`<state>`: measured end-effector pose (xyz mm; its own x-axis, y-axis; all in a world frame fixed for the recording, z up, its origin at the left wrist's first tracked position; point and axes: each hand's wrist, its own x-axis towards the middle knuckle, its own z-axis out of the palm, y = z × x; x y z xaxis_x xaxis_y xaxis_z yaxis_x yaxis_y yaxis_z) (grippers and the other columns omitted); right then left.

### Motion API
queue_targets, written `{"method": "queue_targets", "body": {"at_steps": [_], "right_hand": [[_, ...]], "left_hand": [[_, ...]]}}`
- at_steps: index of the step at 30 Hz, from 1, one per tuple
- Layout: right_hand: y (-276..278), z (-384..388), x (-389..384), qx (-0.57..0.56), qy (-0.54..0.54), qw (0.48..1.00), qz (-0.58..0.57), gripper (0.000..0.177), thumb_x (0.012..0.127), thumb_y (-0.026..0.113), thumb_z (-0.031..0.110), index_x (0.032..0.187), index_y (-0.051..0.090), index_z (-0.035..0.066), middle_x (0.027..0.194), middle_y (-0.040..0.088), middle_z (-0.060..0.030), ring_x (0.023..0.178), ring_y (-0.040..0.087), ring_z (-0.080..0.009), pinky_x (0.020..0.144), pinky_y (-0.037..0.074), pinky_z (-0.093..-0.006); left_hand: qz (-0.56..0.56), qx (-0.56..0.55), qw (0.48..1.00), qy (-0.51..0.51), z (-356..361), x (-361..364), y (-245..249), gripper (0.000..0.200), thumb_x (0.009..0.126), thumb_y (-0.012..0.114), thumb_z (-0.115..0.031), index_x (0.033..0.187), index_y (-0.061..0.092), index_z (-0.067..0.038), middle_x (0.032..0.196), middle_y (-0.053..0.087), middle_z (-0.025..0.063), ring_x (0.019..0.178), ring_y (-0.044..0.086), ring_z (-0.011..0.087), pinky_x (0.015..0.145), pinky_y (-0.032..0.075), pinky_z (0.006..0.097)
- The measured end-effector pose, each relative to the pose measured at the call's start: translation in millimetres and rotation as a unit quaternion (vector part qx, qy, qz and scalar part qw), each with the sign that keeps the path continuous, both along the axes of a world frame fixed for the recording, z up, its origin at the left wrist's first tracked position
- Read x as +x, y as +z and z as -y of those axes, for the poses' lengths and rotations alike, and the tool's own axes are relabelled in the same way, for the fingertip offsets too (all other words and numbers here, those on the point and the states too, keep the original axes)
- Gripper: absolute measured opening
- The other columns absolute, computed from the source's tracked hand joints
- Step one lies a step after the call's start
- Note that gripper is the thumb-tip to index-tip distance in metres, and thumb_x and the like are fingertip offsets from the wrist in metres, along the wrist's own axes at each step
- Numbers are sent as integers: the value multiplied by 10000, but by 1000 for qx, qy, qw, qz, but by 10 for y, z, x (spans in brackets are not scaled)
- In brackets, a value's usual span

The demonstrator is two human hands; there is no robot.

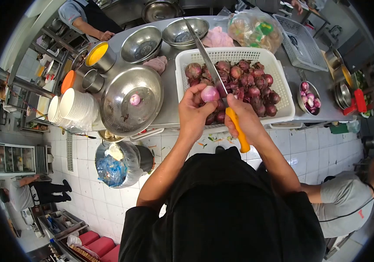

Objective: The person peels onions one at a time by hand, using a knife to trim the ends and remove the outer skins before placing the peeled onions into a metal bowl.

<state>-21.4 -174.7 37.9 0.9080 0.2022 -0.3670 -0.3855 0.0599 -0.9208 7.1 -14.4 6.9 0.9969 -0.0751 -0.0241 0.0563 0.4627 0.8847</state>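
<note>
Between the fingers of my left hand (195,109) is a smooth pink-purple onion (210,94). My right hand (247,118) grips a long knife by its yellow handle (238,131); the blade (208,59) points up and away, just right of the onion. Both hands are over the near side of a white perforated basket (285,102) full of unpeeled red onions (247,79). To the left, a metal colander (116,89) holds one peeled onion (135,99).
Metal bowls (141,43), a pot with yellow contents (100,56) and stacked white tubs (78,105) stand left. A bowl of onions (310,98) and a grey crate (302,43) are right. A lined bin (119,163) is below. Other people stand around.
</note>
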Motion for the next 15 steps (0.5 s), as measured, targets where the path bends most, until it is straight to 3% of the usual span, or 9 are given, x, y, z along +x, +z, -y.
{"method": "queue_targets", "body": {"at_steps": [5,9,15], "right_hand": [[67,-43,-31,-5,-2,1000,11,528,1008,446,548,1094,596,49,569,496,-27,427,445,-91,395,356,-256],[157,-65,-37,-28,11,999,20,612,999,463,558,1327,551,48,599,499,-23,442,449,-89,406,366,-249],[109,25,18,-37,12,999,27,585,1009,452,539,1342,543,67,588,482,-13,437,442,-86,402,350,-244]], "left_hand": [[-36,-101,994,-6,-61,3,-68,441,828,644,119,1229,487,21,1101,618,112,990,652,196,859,549,310],[-56,-9,998,5,-63,-8,-46,375,861,654,65,1201,503,22,1088,607,101,973,654,200,882,560,339],[-89,-90,992,-4,-126,2,-100,349,898,619,30,1230,510,32,1095,646,132,996,664,232,918,562,411]]}}
